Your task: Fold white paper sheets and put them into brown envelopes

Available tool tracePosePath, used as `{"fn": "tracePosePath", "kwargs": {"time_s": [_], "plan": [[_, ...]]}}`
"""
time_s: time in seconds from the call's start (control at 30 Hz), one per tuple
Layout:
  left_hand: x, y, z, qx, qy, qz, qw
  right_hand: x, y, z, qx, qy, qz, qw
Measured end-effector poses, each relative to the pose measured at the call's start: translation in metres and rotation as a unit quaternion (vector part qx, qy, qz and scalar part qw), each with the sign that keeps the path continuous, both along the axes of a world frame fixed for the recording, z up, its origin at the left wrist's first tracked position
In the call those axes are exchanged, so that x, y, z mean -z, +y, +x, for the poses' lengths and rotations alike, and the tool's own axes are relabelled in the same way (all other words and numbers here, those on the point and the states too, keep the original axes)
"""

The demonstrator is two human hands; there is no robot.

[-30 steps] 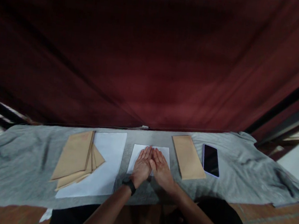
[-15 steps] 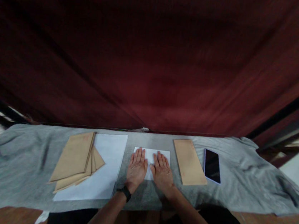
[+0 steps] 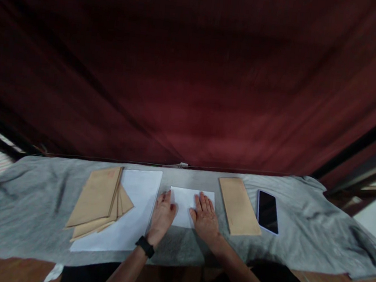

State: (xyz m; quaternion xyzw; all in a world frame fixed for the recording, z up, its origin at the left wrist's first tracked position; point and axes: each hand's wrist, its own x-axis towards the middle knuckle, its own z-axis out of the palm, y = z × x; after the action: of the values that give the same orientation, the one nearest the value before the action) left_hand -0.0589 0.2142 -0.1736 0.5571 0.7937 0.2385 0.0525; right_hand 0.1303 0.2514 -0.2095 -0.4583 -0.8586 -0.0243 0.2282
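A small white sheet of paper (image 3: 183,206), apparently folded, lies on the grey cloth between my hands. My right hand (image 3: 205,216) rests flat on its right half with the fingers stretched out. At its left edge is my left hand (image 3: 163,213), fingers extended and partly turned on its side; whether it touches the paper is hard to tell. A dark watch (image 3: 145,246) is on my left wrist. Just right of my right hand lies a single brown envelope (image 3: 240,206).
To the left, several brown envelopes (image 3: 95,196) lie fanned over larger white paper (image 3: 131,225). A phone (image 3: 268,211) with a dark screen sits right of the single envelope. Grey cloth (image 3: 306,231) covers the narrow surface, and a dark red curtain (image 3: 198,106) hangs behind it.
My left hand has slid left off the middle of the white paper to its left edge, uncovering the left half. My right hand stays flat on the paper.
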Motion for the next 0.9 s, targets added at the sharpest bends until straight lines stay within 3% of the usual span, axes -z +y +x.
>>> {"fn": "tracePosePath", "kwargs": {"time_s": [0.43, 0.63, 0.77, 0.9], "plan": [[0.018, -0.006, -0.004, 0.011, -0.07, 0.046, 0.996, -0.004, 0.0, -0.005, -0.018, 0.008, -0.026, 0.999], [0.003, -0.014, 0.0, 0.029, 0.021, 0.013, 0.999, -0.006, -0.005, -0.012, -0.024, 0.001, -0.041, 0.999], [-0.012, -0.019, 0.019, 0.021, 0.118, 0.027, 0.992, -0.006, -0.006, -0.011, -0.02, -0.015, -0.053, 0.998], [-0.007, -0.004, 0.048, 0.115, 0.148, 0.03, 0.982, -0.008, -0.005, -0.009, -0.037, -0.061, -0.072, 0.995]]}}
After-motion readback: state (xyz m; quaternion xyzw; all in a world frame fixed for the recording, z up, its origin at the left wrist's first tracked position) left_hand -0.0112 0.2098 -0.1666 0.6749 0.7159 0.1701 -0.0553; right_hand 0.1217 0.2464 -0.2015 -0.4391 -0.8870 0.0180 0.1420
